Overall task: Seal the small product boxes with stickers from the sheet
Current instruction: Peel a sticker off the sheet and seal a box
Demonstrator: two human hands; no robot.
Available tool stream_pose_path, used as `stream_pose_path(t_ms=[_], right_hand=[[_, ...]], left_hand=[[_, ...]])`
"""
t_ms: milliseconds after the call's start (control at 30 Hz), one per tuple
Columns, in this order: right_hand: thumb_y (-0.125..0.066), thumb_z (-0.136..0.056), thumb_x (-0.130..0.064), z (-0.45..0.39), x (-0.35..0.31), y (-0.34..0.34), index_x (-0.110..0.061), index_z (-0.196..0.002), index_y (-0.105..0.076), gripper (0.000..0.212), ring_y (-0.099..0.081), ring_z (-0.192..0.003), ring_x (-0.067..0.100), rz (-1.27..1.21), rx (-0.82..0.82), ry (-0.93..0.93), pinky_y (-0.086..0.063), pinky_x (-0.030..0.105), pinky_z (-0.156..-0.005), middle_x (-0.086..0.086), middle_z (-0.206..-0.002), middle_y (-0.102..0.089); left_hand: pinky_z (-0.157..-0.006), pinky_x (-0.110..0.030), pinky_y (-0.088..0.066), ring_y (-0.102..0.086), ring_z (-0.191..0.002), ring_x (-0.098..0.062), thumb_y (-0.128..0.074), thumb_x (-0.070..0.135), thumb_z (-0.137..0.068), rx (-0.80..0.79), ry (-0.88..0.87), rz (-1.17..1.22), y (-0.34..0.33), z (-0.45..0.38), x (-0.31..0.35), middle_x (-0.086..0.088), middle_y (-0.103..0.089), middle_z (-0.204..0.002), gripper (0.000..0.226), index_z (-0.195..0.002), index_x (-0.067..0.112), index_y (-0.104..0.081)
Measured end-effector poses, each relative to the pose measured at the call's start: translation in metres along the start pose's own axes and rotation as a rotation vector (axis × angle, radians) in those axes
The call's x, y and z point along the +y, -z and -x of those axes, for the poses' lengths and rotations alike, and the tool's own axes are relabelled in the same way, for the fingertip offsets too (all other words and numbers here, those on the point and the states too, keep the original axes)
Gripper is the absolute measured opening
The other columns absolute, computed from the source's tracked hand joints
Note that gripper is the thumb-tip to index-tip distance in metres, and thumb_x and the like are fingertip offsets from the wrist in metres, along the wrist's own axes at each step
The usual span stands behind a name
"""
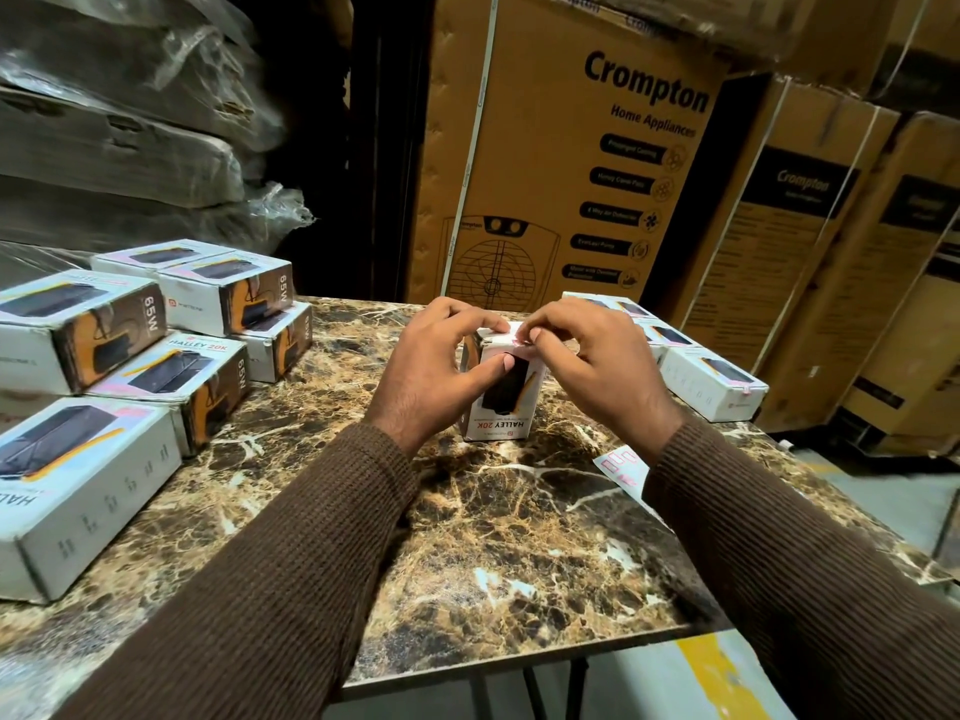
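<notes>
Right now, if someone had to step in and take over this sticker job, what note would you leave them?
Left hand grips the upright box at mid-table, thumb on its front.
Right hand pinches a sticker onto the box's top edge; it is not yet pressed flat.
Sticker sheet lies under the right forearm.
Boxes to the right: the nearest shows a sticker on its end.
Stack to the left: I cannot tell if sealed.
Left to do: press this sticker down, then check the stack to the left.
</notes>
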State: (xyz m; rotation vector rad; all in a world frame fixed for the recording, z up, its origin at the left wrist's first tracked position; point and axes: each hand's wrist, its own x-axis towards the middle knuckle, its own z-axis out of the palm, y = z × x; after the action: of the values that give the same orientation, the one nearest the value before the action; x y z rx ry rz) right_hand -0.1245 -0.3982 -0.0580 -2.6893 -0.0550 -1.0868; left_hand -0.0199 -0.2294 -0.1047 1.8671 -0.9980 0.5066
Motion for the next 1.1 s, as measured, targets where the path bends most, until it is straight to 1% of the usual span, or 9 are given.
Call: stream_pose_path(t_ms=[67, 167, 233, 400, 567, 700, 833, 1000, 1100], right_hand=[[-0.06, -0.099, -0.036, -0.0034, -0.0011, -0.0012, -0.025, -0.103, -0.076, 0.02, -0.064, -0.091, 0.004, 0.005, -0.008, -0.006, -0.056, 0.032, -0.078, -0.014, -0.096, -0.07], [-0.071, -0.097, -0.032, -0.0037, -0.0023, -0.0039, -0.025, -0.102, -0.077, 0.01, -0.062, -0.09, 0.003, 0.043, -0.011, -0.004, -0.045, 0.021, -0.073, -0.015, -0.095, -0.067], [-0.074, -0.095, -0.031, -0.0023, -0.0022, -0.004, -0.027, -0.101, -0.076, 0.008, -0.061, -0.09, 0.003, 0.058, -0.01, -0.001, -0.043, 0.02, -0.072, -0.016, -0.094, -0.065], [-0.076, -0.092, -0.026, 0.0012, -0.0035, -0.0035, -0.027, -0.101, -0.072, 0.01, -0.06, -0.091, 0.007, 0.116, -0.032, 0.049, -0.054, 0.032, -0.078, -0.014, -0.096, -0.064], [-0.072, -0.092, -0.031, -0.0023, 0.0009, 0.0018, -0.027, -0.101, -0.076, 0.011, -0.062, -0.091, 0.003, 0.004, -0.061, 0.026, -0.057, 0.036, -0.078, -0.017, -0.094, -0.065], [-0.063, -0.097, -0.039, -0.0031, 0.0001, 0.0023, -0.025, -0.102, -0.078, 0.022, -0.062, -0.091, 0.002, -0.033, -0.042, 0.002, -0.056, 0.035, -0.077, -0.017, -0.093, -0.066], [-0.071, -0.097, -0.034, -0.0033, -0.0001, -0.0007, -0.025, -0.101, -0.077, 0.011, -0.062, -0.09, 0.003, 0.006, -0.028, 0.012, -0.054, 0.03, -0.077, -0.016, -0.094, -0.066], [-0.068, -0.097, -0.031, 0.0003, -0.0038, -0.0067, -0.025, -0.1, -0.069, 0.007, -0.06, -0.091, 0.011, 0.133, -0.016, 0.101, -0.057, 0.042, -0.077, -0.012, -0.095, -0.064], [-0.066, -0.097, -0.03, -0.0006, -0.0048, -0.0063, -0.026, -0.101, -0.066, 0.005, -0.059, -0.092, 0.013, 0.201, -0.029, 0.125, -0.055, 0.043, -0.077, -0.011, -0.097, -0.062]], left_hand=[[-0.089, -0.025, -0.037, -0.053, -0.117, -0.009, -0.076, 0.042, -0.091, 0.001, 0.002, 0.007, 0.0003, 0.0, -0.0002, 0.007, -0.058, -0.121, 0.034, -0.122, 0.03, -0.072], [-0.091, -0.027, -0.038, -0.053, -0.118, -0.01, -0.077, 0.042, -0.091, 0.003, 0.005, 0.019, 0.0011, 0.0002, -0.0007, 0.007, -0.059, -0.122, 0.034, -0.122, 0.029, -0.072], [-0.094, -0.029, -0.038, -0.053, -0.118, -0.009, -0.078, 0.042, -0.091, 0.006, 0.006, 0.02, 0.001, 0.0003, -0.0009, 0.007, -0.059, -0.122, 0.034, -0.122, 0.029, -0.072], [-0.093, -0.031, -0.041, -0.053, -0.117, -0.01, -0.078, 0.041, -0.091, 0.005, -0.001, 0.021, -0.0004, -0.0003, -0.0025, 0.007, -0.059, -0.121, 0.032, -0.121, 0.03, -0.072], [-0.093, -0.031, -0.043, -0.055, -0.116, -0.011, -0.078, 0.042, -0.091, 0.005, -0.008, 0.029, 0.0005, -0.0005, -0.0042, 0.007, -0.059, -0.119, 0.033, -0.121, 0.03, -0.073], [-0.093, -0.033, -0.043, -0.055, -0.117, -0.012, -0.078, 0.042, -0.091, 0.0, -0.009, 0.021, -0.0009, -0.0009, -0.004, 0.006, -0.059, -0.121, 0.034, -0.122, 0.03, -0.072], [-0.094, -0.034, -0.045, -0.055, -0.118, -0.012, -0.078, 0.043, -0.091, 0.0, -0.009, 0.021, -0.001, -0.0008, -0.0048, 0.006, -0.059, -0.121, 0.034, -0.122, 0.031, -0.072], [-0.095, -0.035, -0.047, -0.055, -0.118, -0.011, -0.077, 0.042, -0.091, 0.001, -0.008, 0.031, -0.0013, -0.0008, -0.0055, 0.007, -0.059, -0.121, 0.034, -0.123, 0.031, -0.072], [-0.095, -0.035, -0.047, -0.055, -0.118, -0.01, -0.076, 0.042, -0.092, 0.0, -0.002, 0.034, -0.0016, -0.0007, -0.0058, 0.007, -0.059, -0.121, 0.033, -0.123, 0.031, -0.072]])
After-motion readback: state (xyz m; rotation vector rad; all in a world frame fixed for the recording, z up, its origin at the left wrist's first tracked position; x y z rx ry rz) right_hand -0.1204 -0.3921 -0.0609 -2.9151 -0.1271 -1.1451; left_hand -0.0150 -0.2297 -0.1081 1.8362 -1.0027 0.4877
